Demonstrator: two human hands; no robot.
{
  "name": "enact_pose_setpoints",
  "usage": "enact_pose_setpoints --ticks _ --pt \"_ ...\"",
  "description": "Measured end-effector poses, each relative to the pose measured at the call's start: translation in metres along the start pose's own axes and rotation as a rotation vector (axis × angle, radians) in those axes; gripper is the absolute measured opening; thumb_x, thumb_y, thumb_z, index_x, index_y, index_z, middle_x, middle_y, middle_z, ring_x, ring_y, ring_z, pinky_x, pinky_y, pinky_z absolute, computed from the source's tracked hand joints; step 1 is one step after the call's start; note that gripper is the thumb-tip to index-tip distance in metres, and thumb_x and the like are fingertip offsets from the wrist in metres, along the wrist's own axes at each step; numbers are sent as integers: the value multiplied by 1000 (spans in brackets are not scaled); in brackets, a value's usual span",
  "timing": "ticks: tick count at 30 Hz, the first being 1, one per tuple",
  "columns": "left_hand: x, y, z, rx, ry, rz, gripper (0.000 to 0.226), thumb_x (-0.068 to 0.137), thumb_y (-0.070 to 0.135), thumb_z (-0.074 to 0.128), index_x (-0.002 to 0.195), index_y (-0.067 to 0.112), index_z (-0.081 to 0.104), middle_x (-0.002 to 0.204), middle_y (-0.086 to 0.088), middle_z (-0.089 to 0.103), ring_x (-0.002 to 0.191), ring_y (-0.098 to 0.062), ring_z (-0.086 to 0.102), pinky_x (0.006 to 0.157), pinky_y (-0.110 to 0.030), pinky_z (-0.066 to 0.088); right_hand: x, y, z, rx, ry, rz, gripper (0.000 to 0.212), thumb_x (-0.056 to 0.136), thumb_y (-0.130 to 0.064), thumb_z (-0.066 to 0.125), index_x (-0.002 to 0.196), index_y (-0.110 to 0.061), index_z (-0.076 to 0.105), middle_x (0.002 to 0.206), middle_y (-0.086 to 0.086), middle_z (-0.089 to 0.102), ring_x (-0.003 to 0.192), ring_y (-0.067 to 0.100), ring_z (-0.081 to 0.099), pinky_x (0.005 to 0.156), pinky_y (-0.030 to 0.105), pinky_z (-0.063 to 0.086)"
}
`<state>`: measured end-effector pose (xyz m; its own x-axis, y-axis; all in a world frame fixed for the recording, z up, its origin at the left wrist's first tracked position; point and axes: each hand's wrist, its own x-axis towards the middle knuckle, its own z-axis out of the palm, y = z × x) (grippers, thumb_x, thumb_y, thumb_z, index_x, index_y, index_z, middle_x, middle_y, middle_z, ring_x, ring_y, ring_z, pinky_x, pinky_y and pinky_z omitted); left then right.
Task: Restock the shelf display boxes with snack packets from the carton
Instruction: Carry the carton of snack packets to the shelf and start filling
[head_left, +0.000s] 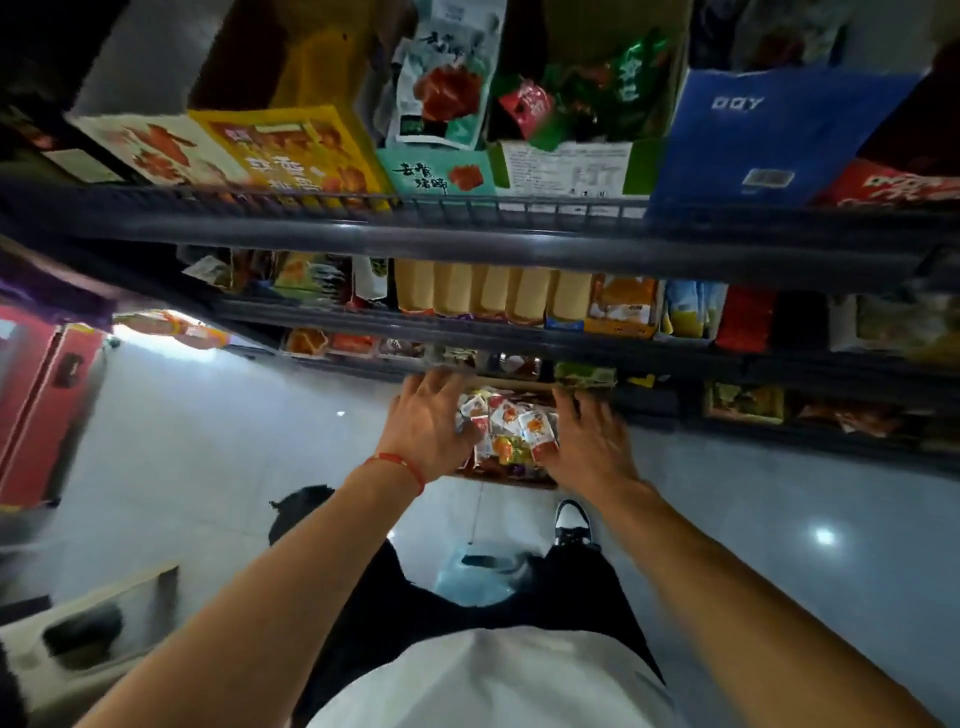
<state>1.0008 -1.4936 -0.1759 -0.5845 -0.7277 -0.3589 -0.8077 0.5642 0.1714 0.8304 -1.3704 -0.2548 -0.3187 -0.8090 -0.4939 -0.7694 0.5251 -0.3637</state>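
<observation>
Spread fingers of the left hand (434, 421) and right hand (592, 441) press on either side of the heap of snack packets (511, 428), which fills the carton (511, 480) on the floor, near the low shelf (675, 410).

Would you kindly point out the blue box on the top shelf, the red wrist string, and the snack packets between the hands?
blue box (769, 135), head view, on its front face.
red wrist string (402, 464), head view, on the band's middle.
snack packets (511, 421), head view, on a white-and-red packet atop the pile.
</observation>
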Motion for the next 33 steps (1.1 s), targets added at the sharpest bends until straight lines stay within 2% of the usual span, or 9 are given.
enact_pose_setpoints --ticks 4,8,10,13,18,22,27,30,33 --pt "33 -23 15 38 -23 109 65 78 44 64 139 32 48 143 0 53 135 -29 42 110 -47 42 15 0 15 28 47 66 90 89 -43 69 159 -23 16 162 9 23 146 36 27 119 53 27" --pt "68 -52 28 107 -8 266 73 74 49 32 144 29 46 151 -1 45 143 -31 34 118 -47 35 27 2 36 52 60 180 89 89 -42 66 159 -25 13 158 9 27 145 35 28 119 59 23" --pt "86 -68 38 160 -25 332 71 79 45 37 148 30 39 156 -1 38 147 -31 27 119 -49 33 30 7 51 35 74 251 87 90 -43 64 159 -25 15 158 11 27 145 36 27 119 60 20" --pt "104 -88 53 217 -46 372 73 83 36 52 152 33 31 159 -1 33 150 -32 21 119 -53 32 28 13 78 -17 130 308 82 87 -44 63 157 -21 25 156 14 33 142 39 32 115 62 26" --pt "121 -95 92 243 -53 366 72 82 34 58 151 31 37 160 -4 33 151 -33 20 117 -58 31 50 27 124 36 85 293 91 81 -52 67 155 -23 24 155 14 33 140 38 35 111 59 34" --pt "139 -98 148 165 51 347 72 82 44 48 151 29 37 162 -7 29 151 -35 19 115 -60 32 95 50 173 5 137 203 90 79 -52 71 152 -19 30 148 17 41 135 39 42 107 58 41" --pt "170 -119 234 35 215 430 70 85 34 58 152 29 37 161 -10 32 147 -37 29 118 -57 29 163 72 241 5 301 46 77 85 -42 72 149 -16 39 144 15 47 128 35 49 106 51 44" --pt "192 -139 283 38 298 478 66 85 29 59 149 24 43 158 -12 35 144 -37 34 118 -57 28 197 78 276 -73 394 -124 62 91 -37 62 146 -15 45 144 12 48 130 32 46 109 52 39" --pt "213 -161 320 65 343 519 66 83 23 62 147 21 45 156 -14 36 141 -41 36 112 -62 34 219 76 298 -77 391 -270 62 91 -37 43 150 -19 42 146 8 47 134 29 43 113 51 35"
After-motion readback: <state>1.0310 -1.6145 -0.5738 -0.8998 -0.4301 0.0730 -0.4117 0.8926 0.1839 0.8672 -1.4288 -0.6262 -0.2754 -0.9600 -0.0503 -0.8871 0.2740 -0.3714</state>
